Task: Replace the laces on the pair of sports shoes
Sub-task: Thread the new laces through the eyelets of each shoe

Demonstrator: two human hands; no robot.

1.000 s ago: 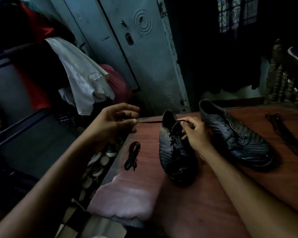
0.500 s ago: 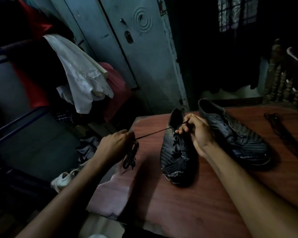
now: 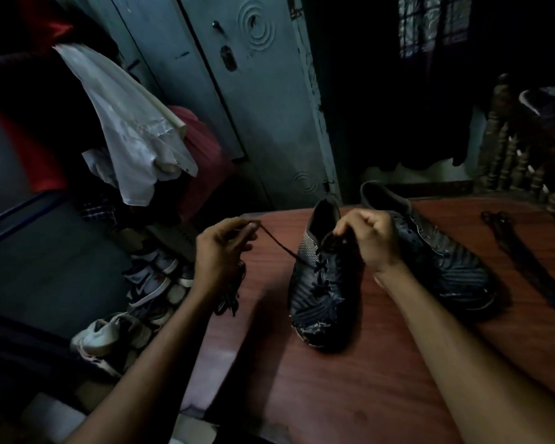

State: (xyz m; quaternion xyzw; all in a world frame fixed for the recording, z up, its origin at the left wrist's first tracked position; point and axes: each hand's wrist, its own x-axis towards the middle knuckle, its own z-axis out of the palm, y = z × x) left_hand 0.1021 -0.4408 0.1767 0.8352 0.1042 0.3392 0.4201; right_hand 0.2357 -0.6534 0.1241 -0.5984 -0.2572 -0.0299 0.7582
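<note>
Left hand (image 3: 218, 251) risen, pinching lace (image 3: 281, 243) taut; right hand (image 3: 370, 240) fingers grip shoe (image 3: 318, 293) top.

The room is dim, most of the far right side lost in shadow. A reddish-brown wooden tabletop (image 3: 350, 395) fills the lower right. Behind it stands a pale blue-grey door (image 3: 253, 107) with raised ring patterns, a small knob and a keyhole plate. To the left, a white cloth (image 3: 132, 129) hangs over a rail, with red fabric (image 3: 199, 161) behind it. Below, on the floor, lie several light sneakers (image 3: 109, 334). At upper right a barred window (image 3: 433, 24) gives faint light, and turned wooden balusters (image 3: 507, 155) stand at the far right edge.
</note>
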